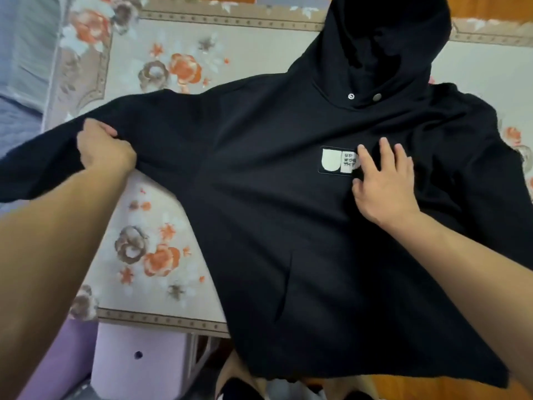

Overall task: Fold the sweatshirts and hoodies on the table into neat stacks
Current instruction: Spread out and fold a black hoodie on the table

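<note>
**Spreading the hoodie before the first fold**

The black cotton hoodie [274,215] lies face up, its hem hanging over the near edge of the floral-clothed table [161,215]. The right hand [383,186] presses flat, fingers straight, beside the white chest patch [339,160]. The left hand [105,150] pinches the sleeve [57,163] at the left edge. Next, probably, the sleeve folds inward. A lilac box [138,362] stands below.

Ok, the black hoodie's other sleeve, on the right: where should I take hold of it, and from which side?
Grip the right sleeve near its outer edge, coming from the right. It lies bunched beside the chest, past the right hand, which presses flat by the logo patch; its cuff is out of view.
</note>
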